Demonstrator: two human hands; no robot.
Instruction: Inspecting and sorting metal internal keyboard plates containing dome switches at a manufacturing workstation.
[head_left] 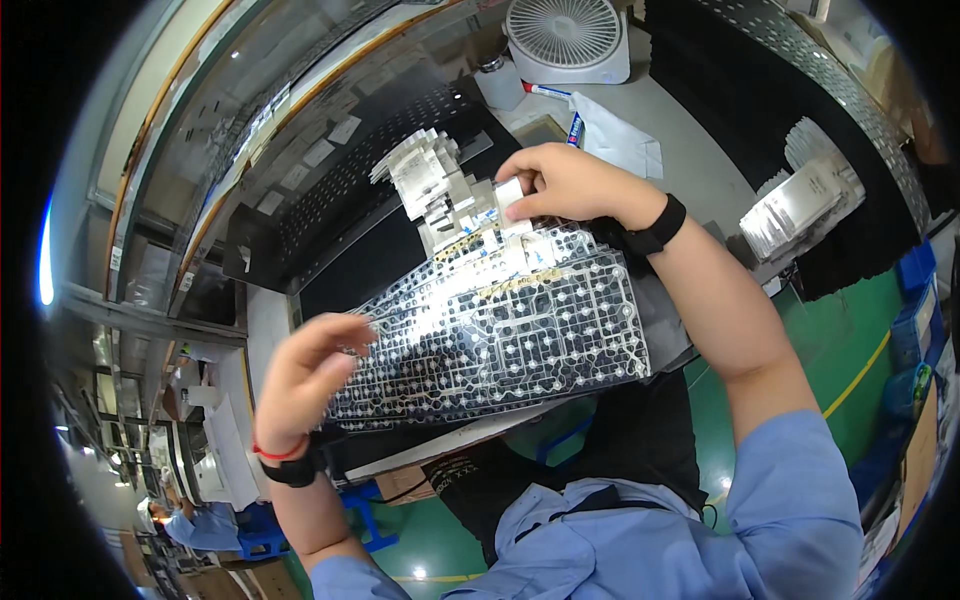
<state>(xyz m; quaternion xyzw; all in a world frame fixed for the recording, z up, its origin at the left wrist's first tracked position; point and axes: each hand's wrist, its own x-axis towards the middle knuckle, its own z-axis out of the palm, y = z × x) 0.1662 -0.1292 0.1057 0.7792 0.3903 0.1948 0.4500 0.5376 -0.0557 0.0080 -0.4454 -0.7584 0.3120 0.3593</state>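
Note:
A fanned stack of clear keyboard membrane sheets (540, 330) with printed silver traces and dots lies across the black work surface in front of me. My right hand (580, 185) is at the far edge of the stack, thumb and fingers pinching a small white pad (510, 200) over the sheets' tails. The pad's exact kind cannot be made out. My left hand (308, 372) is just off the stack's left end, slightly blurred, fingers apart and holding nothing. Beyond the sheets spreads a layered pile of silvery-white strips (425, 175).
A white fan (567, 38) stands at the back, with a white bottle (499, 84), a marker (546, 91) and a white cloth (620, 140) nearby. Another bundle of silvery sheets (805, 200) rests at right. A perforated black panel (320, 190) rises at left. A co-worker (200, 527) sits far left.

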